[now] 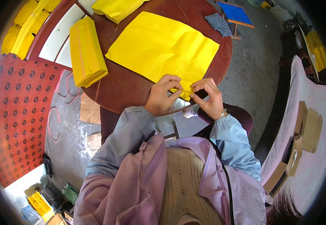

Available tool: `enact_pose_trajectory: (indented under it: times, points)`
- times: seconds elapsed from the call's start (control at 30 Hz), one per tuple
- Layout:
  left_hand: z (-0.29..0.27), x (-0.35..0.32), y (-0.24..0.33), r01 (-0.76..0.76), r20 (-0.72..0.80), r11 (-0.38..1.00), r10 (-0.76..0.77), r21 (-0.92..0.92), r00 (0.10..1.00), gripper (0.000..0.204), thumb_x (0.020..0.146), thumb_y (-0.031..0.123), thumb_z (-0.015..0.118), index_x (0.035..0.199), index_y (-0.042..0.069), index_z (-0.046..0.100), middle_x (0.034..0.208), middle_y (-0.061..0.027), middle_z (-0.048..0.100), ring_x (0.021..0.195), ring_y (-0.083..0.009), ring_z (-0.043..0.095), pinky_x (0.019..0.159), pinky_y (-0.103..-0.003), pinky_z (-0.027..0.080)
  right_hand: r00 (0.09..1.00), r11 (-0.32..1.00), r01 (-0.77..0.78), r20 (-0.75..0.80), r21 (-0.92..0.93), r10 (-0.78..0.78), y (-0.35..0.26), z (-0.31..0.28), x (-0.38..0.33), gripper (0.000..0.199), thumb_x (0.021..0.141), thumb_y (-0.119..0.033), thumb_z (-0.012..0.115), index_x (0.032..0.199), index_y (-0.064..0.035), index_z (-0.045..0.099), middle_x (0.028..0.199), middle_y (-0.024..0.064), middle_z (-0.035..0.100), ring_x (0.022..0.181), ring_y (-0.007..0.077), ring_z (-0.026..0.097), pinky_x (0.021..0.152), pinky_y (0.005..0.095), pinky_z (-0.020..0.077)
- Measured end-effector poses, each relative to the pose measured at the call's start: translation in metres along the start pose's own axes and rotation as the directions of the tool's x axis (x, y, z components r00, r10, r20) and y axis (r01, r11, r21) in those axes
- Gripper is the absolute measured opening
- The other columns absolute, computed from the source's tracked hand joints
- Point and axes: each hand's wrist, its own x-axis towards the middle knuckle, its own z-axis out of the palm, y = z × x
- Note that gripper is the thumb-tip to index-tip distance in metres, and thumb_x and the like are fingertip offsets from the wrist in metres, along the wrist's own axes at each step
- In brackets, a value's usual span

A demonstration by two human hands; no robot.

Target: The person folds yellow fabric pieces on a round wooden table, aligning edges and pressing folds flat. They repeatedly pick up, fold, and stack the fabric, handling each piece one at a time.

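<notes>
Both hands, L (164, 95) & R (207, 98), pinch yellow sheet (163, 48) corner on round table (129, 88).

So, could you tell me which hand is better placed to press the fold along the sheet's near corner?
Probably the left hand: its fingers lie over the yellow sheet at the corner, while the right hand pinches the edge beside it.

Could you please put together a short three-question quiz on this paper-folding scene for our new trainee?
1. True or false: both hands pinch the near corner of the yellow sheet.
2. Which side of the round table holds the stack of yellow paper: A person's left, B person's right?
3. What colour are the sleeves?

Key: 1 true, the left hand and right hand meet at that corner. 2 A. 3 Striped blue.
</notes>
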Motion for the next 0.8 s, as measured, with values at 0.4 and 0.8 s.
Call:
enact_pose_trajectory:
  times: [0.4,0.8]
  points:
    - [-0.001,0.002,-0.006,0.125,-0.017,0.986,-0.128,-0.108,0.992,0.012,0.092,0.005,0.076,0.102,0.0,0.071,0.122,-0.0134,0.07,0.112,-0.024,0.068,0.097,-0.031,0.052,1.0,1.0,-0.004,0.002,-0.001,0.004,-0.005,0.003,-0.005,0.018,0.082,-0.005,0.084,0.099,-0.0047,0.078,0.092,0.0075,0.069,0.088,0.0245,0.064,0.078,0.0358,0.0517]
    - [-0.002,0.001,-0.004,0.055,-0.004,0.995,-0.056,-0.083,0.998,0.016,0.086,-0.001,0.075,0.102,0.001,0.074,0.123,-0.0149,0.07,0.115,-0.0263,0.068,0.099,-0.033,0.053,0.956,0.924,-0.29,0.044,0.247,0.289,0.0,0.01,-0.009,0.016,0.086,-0.003,0.084,0.1,-0.0018,0.076,0.09,0.0018,0.066,0.076,0.0089,0.062,0.067,0.0242,0.0492]
